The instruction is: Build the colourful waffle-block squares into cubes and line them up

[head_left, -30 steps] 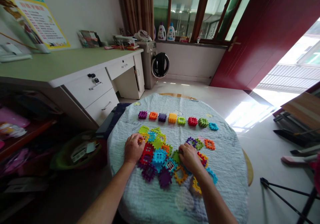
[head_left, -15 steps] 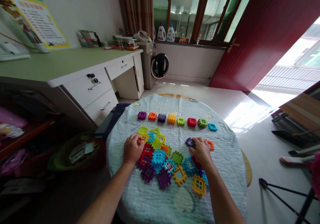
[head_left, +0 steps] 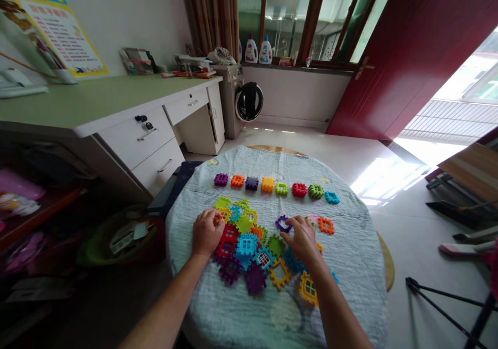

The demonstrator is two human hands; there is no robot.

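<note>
Your right hand (head_left: 305, 240) reaches over the right part of the cloth-covered surface (head_left: 218, 312), thumb and forefinger apart, with a purple plastic square frame (head_left: 278, 225) just off their tips to the left and slightly far; whether a fingertip touches its right edge, you cannot tell from this view. That frame looks roughly square, so no long axis stands out, and the right hand is much the nearer of your two. An orange plastic window piece (head_left: 322, 225) sits to the right of the fingers, well apart from the purple frame, and a yellow plastic window piece (head_left: 308, 298) lies on the near side, beside your right forearm. Your left hand (head_left: 207, 232) rests at the left edge of the mixed pile, its fingers curled in close together at an orange-yellow plastic piece (head_left: 225, 212); whether they clamp anything is hidden. Between your hands lie a light-blue plastic window piece (head_left: 247, 242), a solid purple plastic square (head_left: 256, 279) and a yellow plastic open frame (head_left: 274, 275). Beyond the pile, small plastic blocks (head_left: 267, 184) form a left-to-right row of eight. On the floor side at left, a green plastic basin (head_left: 86, 258) holds pale items (head_left: 140, 231), too blurred to name.
</note>
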